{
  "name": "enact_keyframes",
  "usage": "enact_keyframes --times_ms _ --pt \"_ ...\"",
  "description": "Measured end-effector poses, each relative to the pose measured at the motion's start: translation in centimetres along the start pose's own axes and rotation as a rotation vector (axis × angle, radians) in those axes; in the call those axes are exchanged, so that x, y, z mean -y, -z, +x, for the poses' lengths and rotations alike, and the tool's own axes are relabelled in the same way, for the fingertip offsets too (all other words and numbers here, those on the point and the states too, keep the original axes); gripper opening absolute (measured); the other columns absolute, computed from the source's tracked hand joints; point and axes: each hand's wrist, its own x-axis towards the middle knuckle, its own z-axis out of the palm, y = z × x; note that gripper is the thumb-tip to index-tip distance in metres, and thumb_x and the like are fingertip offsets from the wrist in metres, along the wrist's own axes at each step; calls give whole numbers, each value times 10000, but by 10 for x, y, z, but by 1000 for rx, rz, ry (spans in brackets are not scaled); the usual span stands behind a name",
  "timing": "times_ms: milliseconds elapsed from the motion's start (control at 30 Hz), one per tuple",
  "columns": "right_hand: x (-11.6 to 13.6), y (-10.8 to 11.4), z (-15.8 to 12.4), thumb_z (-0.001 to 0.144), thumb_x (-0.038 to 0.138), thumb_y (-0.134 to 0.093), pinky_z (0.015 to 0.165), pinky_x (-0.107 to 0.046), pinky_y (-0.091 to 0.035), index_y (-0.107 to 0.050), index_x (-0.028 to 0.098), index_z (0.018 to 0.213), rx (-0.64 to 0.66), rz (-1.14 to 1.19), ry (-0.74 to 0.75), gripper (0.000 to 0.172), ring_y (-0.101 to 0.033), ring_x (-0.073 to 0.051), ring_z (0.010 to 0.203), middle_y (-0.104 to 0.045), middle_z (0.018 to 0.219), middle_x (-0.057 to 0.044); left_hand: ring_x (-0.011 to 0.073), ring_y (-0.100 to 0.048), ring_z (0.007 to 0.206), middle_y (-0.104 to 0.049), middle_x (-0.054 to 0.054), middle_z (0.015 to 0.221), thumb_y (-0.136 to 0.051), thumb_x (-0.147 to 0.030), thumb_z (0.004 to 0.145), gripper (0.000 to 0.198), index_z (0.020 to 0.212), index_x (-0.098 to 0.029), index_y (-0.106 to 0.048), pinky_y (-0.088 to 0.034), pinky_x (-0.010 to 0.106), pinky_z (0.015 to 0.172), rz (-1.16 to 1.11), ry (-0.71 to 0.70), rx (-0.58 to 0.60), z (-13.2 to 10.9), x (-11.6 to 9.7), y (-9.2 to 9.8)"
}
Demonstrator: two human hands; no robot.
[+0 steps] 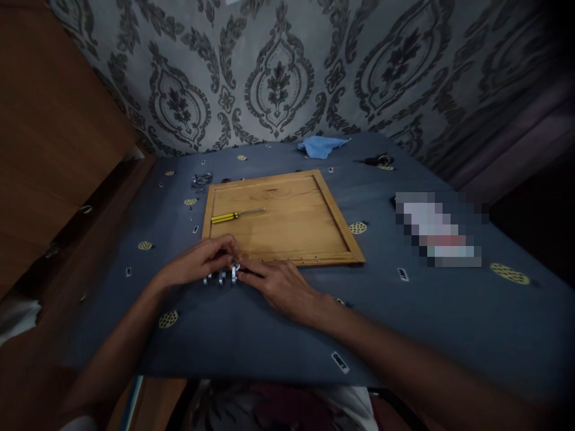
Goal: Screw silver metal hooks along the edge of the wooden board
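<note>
A wooden framed panel [281, 221] lies on the cloth-covered table, with several silver metal hooks [234, 274] along its front edge. My left hand [216, 254] is closed in a pinch above the rightmost hook; whatever is between the fingertips is too small to make out. From the right, the thumb and forefinger of my right hand [284, 287] close on that same hook at the panel's edge. A screwdriver [225, 218] with a yellow and black handle rests on the panel, its shaft pointing right. Small dark holes show along the front rail, right of my hands.
A blue cloth [321, 146] lies at the back, near a black object [380, 160] of unclear kind. Small metal pieces [202, 181] sit beyond the panel's left corner. A blurred-out flat object [435, 230] is at right. Brown wooden furniture [67, 120] borders the left side.
</note>
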Motion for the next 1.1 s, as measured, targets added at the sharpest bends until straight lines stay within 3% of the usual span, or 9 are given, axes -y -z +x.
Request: enact_keyframes --times_ms 400,733,1100 --pt "0 -2 0 972 61 -618 752 -326 -573 -657 222 1327 -48 63 11 391 -734 -214 983 -672 1415 -97 141 -506 716 -564 -15 836 -534 -460 1011 270 1112 -211 -508 -383 249 630 6 4 29 6 3 0" --pt "0 -3 0 1012 67 -504 746 -337 -569 -662 220 1334 -40 54 9 390 -725 -213 948 -655 1426 -116 138 -482 700 -527 -30 800 -517 -439 1007 255 1135 -219 -496 -392 244 634 43 8 76 8 7 1" --pt "0 -1 0 998 86 -577 761 -313 -550 -660 227 1299 -27 57 -2 342 -731 -196 956 -678 1386 -104 149 -495 729 -538 -16 840 -508 -466 1008 298 1162 -211 -514 -416 250 652 55 17 106 8 6 2"
